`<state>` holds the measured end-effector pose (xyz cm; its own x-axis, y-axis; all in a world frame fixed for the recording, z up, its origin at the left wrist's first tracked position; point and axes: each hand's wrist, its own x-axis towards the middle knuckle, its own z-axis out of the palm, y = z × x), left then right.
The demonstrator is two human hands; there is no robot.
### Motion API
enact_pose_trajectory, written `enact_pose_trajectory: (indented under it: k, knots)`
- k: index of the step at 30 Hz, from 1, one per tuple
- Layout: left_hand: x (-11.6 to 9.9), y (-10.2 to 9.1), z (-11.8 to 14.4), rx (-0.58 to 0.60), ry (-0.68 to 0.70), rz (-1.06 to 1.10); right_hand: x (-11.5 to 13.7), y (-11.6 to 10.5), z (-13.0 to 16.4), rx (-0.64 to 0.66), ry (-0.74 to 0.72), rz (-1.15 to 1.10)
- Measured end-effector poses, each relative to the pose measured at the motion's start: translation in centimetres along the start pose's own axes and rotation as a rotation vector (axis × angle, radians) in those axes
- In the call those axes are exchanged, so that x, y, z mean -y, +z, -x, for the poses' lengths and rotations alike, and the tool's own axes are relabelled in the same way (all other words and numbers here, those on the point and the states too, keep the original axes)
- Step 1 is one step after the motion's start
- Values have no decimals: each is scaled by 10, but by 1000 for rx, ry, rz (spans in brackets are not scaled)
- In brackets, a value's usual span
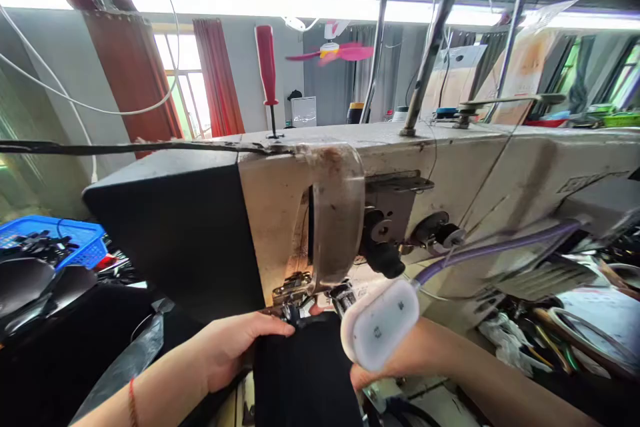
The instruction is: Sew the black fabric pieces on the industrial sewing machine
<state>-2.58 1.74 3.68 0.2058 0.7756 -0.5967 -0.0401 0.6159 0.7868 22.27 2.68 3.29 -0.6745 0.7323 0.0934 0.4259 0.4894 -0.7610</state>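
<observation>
My left hand (235, 347) lies flat w/ fingers pressing the left edge of a black fabric piece (305, 373), which sits on the bed of an industrial sewing machine (450, 180), its far edge right at the presser foot (293, 310) under the clear needle guard (337, 213). My right hand (395, 360) touches the fabric's right side, but a white LED lamp head (383, 330) covers it, so I can't tell its grip. Fabric looks soft, light, floppy, prob. best steered by flat fingertips at both edges near the foot.
</observation>
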Motion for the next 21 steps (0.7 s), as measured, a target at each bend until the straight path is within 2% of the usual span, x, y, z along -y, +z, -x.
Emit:
enact_pose_trajectory:
  k: [3, 5, 8, 11, 15, 17, 21]
  knots:
    - [5, 3, -2, 36, 120, -25, 7, 3, 6, 3, -245, 393]
    - [9, 4, -3, 74, 218, -51, 10, 15, 9, -92, -433, 608]
    - [11, 4, -4, 56, 259, -76, 9, 33, 8, -235, -643, 762]
    - [10, 3, -5, 32, 258, -95, 10, 36, 3, -290, -680, 795]
    - [10, 2, -7, 78, 253, -54, 20, 28, 1, -314, -646, 841]
    - [12, 2, -8, 62, 255, -32, 21, 27, 1, -331, -653, 874]
    - [14, 2, -8, 26, 220, 4, 1, 40, -9, -400, -716, 908]
